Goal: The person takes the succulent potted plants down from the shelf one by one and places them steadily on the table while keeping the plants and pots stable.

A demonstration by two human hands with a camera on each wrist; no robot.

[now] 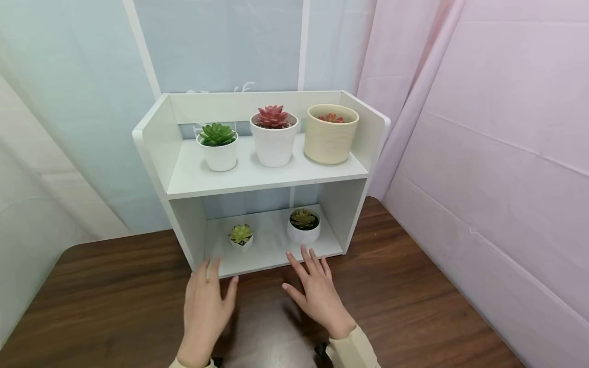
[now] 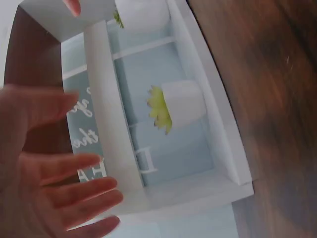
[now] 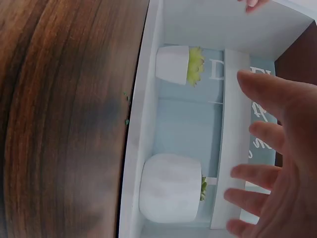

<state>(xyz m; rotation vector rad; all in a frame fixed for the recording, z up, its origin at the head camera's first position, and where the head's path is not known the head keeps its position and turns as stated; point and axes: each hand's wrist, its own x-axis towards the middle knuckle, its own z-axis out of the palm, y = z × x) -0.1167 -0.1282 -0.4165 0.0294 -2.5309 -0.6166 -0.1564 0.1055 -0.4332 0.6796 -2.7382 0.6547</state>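
Note:
My left hand [image 1: 205, 306] hovers with spread fingers before the lower left of a white two-tier shelf [image 1: 271, 183], holding nothing. Opposite it, the right hand [image 1: 317, 294] has its fingers extended and parted near the lower shelf's front edge, nothing in its grasp. Nearest the left hand on the lower tier is a small yellow-green succulent in a white pot [image 1: 241, 237]. A darker succulent in a round white pot [image 1: 303, 227] stands just beyond the right fingertips. Both pots also appear sideways in the right wrist view, where the round pot [image 3: 171, 188] looks larger.
On the upper tier stand a green succulent in a white pot [image 1: 221, 148], a red succulent in a taller white pot [image 1: 274, 138] and a cream pot [image 1: 330, 135] with a red plant inside. Brown wooden tabletop [image 1: 115, 306] surrounds the shelf; curtains [image 1: 488, 128] hang behind and right.

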